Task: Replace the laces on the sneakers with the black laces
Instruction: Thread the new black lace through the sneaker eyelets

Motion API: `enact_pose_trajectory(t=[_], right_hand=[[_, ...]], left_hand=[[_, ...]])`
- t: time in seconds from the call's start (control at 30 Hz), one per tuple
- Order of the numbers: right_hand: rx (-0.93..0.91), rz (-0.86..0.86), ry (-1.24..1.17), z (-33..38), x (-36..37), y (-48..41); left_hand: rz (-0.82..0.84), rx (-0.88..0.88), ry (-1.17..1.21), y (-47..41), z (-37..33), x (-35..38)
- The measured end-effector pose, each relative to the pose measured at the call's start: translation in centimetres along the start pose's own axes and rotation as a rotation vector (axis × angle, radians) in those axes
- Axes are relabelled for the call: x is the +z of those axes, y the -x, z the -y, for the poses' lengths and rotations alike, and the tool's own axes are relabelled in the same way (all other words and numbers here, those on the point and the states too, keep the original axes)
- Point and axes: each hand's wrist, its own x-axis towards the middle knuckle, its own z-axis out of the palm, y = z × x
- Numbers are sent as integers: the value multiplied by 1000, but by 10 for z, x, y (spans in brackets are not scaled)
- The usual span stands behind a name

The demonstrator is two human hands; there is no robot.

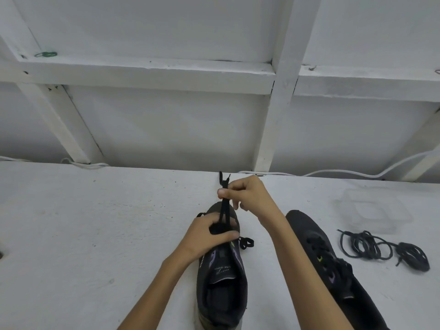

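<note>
The left hand [210, 232] held the middle sneaker [221, 284] on the bench [95, 222]; the right hand [248, 194] pinched both ends of the black lace [223, 210] above its toe (only the lowest holes looked threaded); most lacing seemed left.

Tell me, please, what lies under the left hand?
The left hand grips the front of the middle sneaker, thumb across the black lace. The front eyelets beneath it are covered, so their lacing cannot be seen.
</note>
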Motion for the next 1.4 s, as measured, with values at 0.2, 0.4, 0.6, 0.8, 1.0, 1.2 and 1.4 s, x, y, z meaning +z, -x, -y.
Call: enact_pose_trajectory(t=[0.2, 0.4, 0.6, 0.8, 1.0, 1.2, 1.4], right_hand=[[-92, -45, -127, 39, 2, -17], [-234, -173, -348, 82, -9, -46], [-214, -202, -432, 67, -6, -47], [-228, -237, -486, 70, -12, -51], [-291, -337, -749, 99, -24, -69], [-250, -232, -720, 85, -27, -83], [246, -29, 295, 17, -38, -67]], left_hand=[[11, -57, -41, -2, 10, -2], [20, -28, -60, -2, 13, 1], [-91, 188, -381, -3, 17, 2], [-73, 73, -195, 1, 20, 6], [-97, 26, -147, 4, 24, 8], [-110, -13, -48, 6, 29, 12], [-114, -24, 50, 7, 30, 16]])
